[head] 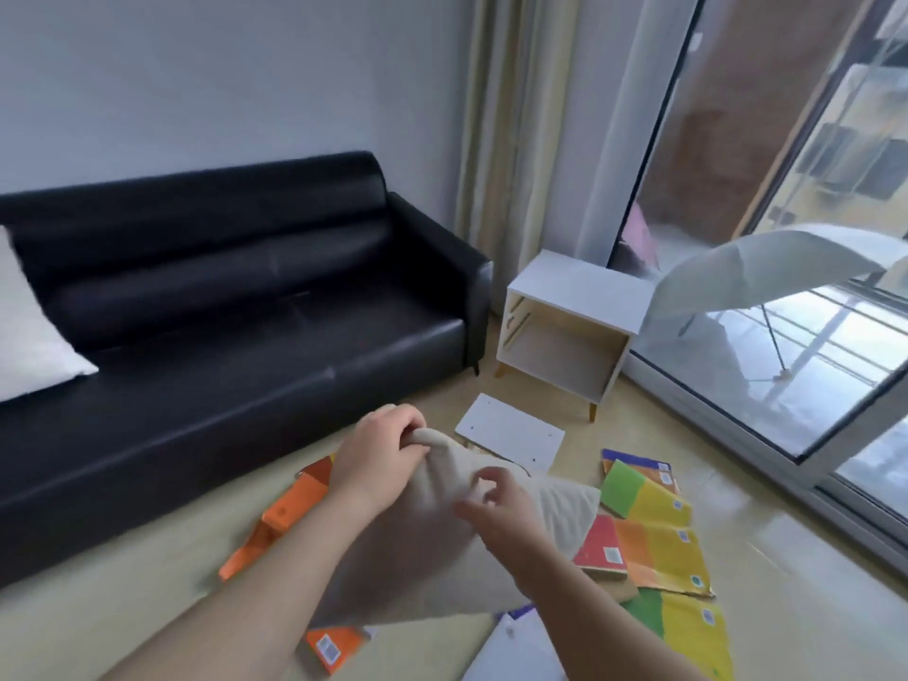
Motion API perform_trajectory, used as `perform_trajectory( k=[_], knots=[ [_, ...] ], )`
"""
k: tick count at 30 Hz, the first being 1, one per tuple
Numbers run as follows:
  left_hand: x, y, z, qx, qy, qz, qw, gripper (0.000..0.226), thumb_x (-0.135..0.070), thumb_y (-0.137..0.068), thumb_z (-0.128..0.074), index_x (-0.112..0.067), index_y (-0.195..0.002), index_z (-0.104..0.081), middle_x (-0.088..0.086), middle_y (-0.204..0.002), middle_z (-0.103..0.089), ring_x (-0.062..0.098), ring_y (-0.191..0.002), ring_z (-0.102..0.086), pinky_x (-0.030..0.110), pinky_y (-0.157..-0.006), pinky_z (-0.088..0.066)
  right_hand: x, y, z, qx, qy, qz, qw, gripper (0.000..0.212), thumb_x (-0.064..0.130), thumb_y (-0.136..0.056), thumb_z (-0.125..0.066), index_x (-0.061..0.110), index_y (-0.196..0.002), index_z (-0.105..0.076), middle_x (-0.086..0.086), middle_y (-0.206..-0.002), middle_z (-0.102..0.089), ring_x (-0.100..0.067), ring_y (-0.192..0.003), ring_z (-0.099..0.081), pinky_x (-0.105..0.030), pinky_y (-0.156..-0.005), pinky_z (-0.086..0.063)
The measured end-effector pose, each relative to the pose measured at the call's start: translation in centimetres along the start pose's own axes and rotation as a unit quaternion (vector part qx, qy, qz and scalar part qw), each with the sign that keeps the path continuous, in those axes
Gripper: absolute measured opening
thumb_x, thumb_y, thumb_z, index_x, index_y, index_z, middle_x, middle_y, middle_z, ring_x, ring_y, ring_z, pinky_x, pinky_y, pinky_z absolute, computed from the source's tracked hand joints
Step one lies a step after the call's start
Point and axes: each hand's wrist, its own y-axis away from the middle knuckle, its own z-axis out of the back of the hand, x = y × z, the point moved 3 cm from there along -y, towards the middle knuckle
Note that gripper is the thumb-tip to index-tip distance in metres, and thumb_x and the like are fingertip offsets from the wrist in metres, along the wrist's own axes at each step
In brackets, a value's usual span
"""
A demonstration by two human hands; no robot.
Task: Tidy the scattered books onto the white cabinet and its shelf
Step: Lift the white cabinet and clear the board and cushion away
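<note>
Our left hand (381,452) grips the upper corner of a beige cushion (417,557), and our right hand (501,508) pinches its fabric lower down. Beneath it the books (658,533) lie scattered on the floor (147,607), apart from the white cabinet (575,307) beside the black sofa (245,312).

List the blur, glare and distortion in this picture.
Head view: motion blur smears the right hand and the beige cloth that the left hand grips; daylight from the window lays a sheen on the floor beside it; the wide lens tilts and bows the window frame and curtain; the white cabinet and books look soft.
</note>
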Motion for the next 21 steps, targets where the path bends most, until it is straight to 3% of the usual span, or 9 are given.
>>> perform_trajectory(
  k=[3, 7, 10, 13, 16, 19, 21],
  knots=[
    [2.1, -0.2, 5.4, -0.033, 0.041, 0.004, 0.999, 0.029, -0.014, -0.084, -0.061, -0.034, -0.068, -0.046, -0.009, -0.077, -0.050, 0.006, -0.074, -0.046, 0.021, -0.063, -0.035, 5.9, 0.4, -3.4, 0.032, 0.044, 0.072, 0.996, 0.055, 0.025, -0.085, -0.061, 0.029, -0.134, -0.037, -0.001, -0.131, -0.035, -0.011, -0.098, -0.040, -0.014, -0.062, -0.036],
    [6.2, -0.4, 12.4, -0.057, 0.044, -0.016, 0.997, 0.019, -0.011, -0.085, -0.060, -0.026, -0.076, -0.052, -0.010, -0.079, -0.051, 0.004, -0.074, -0.048, 0.013, -0.062, -0.034, 13.1, -0.2, -10.2, 0.054, 0.092, 0.147, 0.983, 0.060, 0.029, -0.083, -0.062, 0.036, -0.137, -0.037, 0.003, -0.140, -0.034, -0.018, -0.120, -0.041, -0.029, -0.092, -0.042],
    [9.4, -1.0, 17.0, -0.076, 0.028, -0.024, 0.996, 0.015, -0.009, -0.085, -0.059, -0.021, -0.078, -0.053, -0.010, -0.078, -0.050, 0.005, -0.073, -0.047, 0.013, -0.061, -0.033, 17.4, -0.8, -15.5, 0.072, 0.115, 0.174, 0.975, 0.055, 0.034, -0.074, -0.060, 0.040, -0.126, -0.047, 0.005, -0.129, -0.047, -0.021, -0.118, -0.045, -0.042, -0.102, -0.040],
    [14.2, -1.2, 22.3, -0.096, 0.024, -0.014, 0.995, 0.015, -0.009, -0.084, -0.059, -0.021, -0.078, -0.054, -0.011, -0.078, -0.049, 0.006, -0.073, -0.046, 0.019, -0.065, -0.036, 21.3, -1.4, -21.8, 0.090, 0.121, 0.168, 0.974, 0.053, 0.044, -0.061, -0.058, 0.039, -0.114, -0.050, 0.005, -0.117, -0.055, -0.023, -0.113, -0.049, -0.045, -0.099, -0.043],
    [19.2, -1.1, 26.7, -0.094, 0.022, -0.007, 0.995, 0.011, -0.011, -0.085, -0.060, -0.020, -0.079, -0.057, -0.011, -0.079, -0.050, 0.003, -0.073, -0.048, 0.024, -0.068, -0.039, 24.4, -2.3, -28.3, 0.120, 0.129, 0.175, 0.969, 0.033, 0.040, -0.065, -0.059, 0.034, -0.095, -0.047, 0.001, -0.108, -0.054, -0.027, -0.106, -0.053, -0.045, -0.095, -0.045],
    [25.0, -0.7, 30.5, -0.083, 0.019, 0.003, 0.996, 0.014, -0.012, -0.086, -0.059, -0.023, -0.077, -0.056, -0.011, -0.081, -0.051, 0.002, -0.076, -0.049, 0.022, -0.069, -0.039, 27.2, -2.6, -34.7, 0.132, 0.147, 0.205, 0.959, 0.017, 0.035, -0.072, -0.059, 0.034, -0.075, -0.042, 0.004, -0.095, -0.052, -0.021, -0.092, -0.052, -0.033, -0.073, -0.043],
    [28.6, -0.4, 32.7, -0.084, 0.025, 0.015, 0.996, 0.025, -0.010, -0.087, -0.057, -0.032, -0.074, -0.051, -0.013, -0.083, -0.050, 0.000, -0.079, -0.049, 0.013, -0.068, -0.036, 28.8, -3.0, -38.7, 0.132, 0.164, 0.247, 0.946, 0.024, 0.025, -0.083, -0.057, 0.029, -0.069, -0.038, 0.004, -0.083, -0.048, -0.013, -0.073, -0.046, -0.025, -0.062, -0.035]
  ],
)
